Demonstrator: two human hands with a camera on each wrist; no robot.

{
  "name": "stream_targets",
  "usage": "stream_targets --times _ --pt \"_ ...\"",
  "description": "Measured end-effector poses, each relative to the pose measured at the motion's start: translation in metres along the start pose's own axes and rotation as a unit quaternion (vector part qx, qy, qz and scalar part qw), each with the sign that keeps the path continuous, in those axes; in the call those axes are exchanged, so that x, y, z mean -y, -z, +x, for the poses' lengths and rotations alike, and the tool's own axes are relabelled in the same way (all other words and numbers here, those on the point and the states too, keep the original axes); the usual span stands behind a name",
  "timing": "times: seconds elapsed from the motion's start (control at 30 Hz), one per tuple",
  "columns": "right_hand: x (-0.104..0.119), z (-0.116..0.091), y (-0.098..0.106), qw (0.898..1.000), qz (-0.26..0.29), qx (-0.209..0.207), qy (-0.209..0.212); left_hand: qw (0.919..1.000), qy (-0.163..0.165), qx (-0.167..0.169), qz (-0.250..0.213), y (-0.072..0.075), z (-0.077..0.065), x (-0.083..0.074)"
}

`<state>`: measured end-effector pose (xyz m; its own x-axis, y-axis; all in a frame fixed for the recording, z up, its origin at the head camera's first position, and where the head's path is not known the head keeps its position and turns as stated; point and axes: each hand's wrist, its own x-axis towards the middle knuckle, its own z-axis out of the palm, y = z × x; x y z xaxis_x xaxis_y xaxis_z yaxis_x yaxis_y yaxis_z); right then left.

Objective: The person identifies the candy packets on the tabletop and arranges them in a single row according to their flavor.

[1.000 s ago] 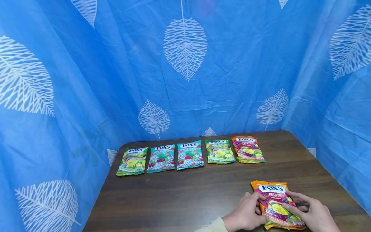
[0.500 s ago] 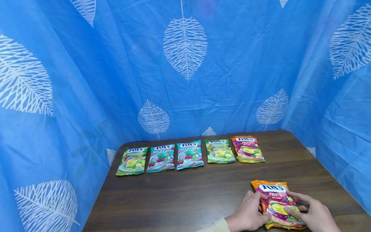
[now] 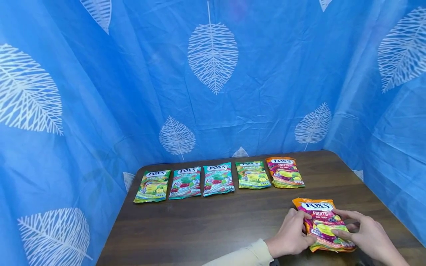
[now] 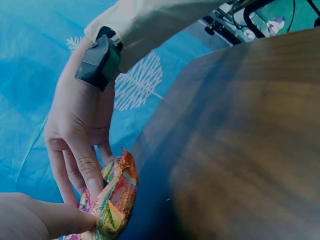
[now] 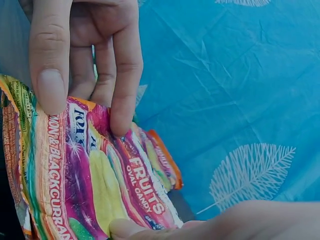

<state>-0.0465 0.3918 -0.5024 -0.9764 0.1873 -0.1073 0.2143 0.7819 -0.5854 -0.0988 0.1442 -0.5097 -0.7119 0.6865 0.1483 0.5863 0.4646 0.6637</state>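
Note:
My left hand (image 3: 293, 232) grips the left side of an orange and purple bag of Fox's Fruits candy (image 3: 325, 227). On the opposite side my right hand (image 3: 367, 234) holds the same bag, thumb on its front. The bag is near the table's front right, its printed face up. In the right wrist view, the left hand's fingers lie over the candy bag (image 5: 105, 175); a crinkled end of the bag (image 4: 117, 200) shows in the left wrist view. The fingers beneath the bag are mostly hidden.
Along the back of the brown table (image 3: 199, 229) lies a row of candy bags: green Spring Tea (image 3: 153, 186), two teal Mint Blossom ones (image 3: 218, 179), another green one (image 3: 253, 174) and an orange Fruits bag (image 3: 285, 172). A blue leaf-print curtain (image 3: 266, 92) surrounds the table.
Both hands have carried the held candy bag a little farther from the table's front and slightly to the right. The bags in the row have stayed put.

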Motion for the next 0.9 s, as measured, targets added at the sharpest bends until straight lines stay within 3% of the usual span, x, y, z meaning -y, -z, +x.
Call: stream_targets --times 0.13,0.3,0.63,0.73,0.9 --pt "0.004 0.011 0.016 0.998 -0.016 -0.046 0.033 0.9998 -0.010 -0.007 0.014 0.004 0.020 -0.004" --pt "0.012 0.028 0.030 0.994 -0.029 -0.090 0.052 0.9997 -0.019 0.000 -0.014 0.013 0.044 0.001" --pt "0.016 0.078 0.047 0.993 -0.012 -0.094 0.065 0.9995 -0.002 -0.028 -0.018 0.024 0.091 0.012" --pt "0.011 0.091 0.050 0.994 -0.007 -0.086 0.065 0.9993 0.009 -0.035 -0.011 0.019 0.108 0.016" --pt "-0.002 0.106 0.055 0.994 -0.008 -0.092 0.055 0.9974 0.010 -0.055 0.046 -0.018 0.155 0.040"
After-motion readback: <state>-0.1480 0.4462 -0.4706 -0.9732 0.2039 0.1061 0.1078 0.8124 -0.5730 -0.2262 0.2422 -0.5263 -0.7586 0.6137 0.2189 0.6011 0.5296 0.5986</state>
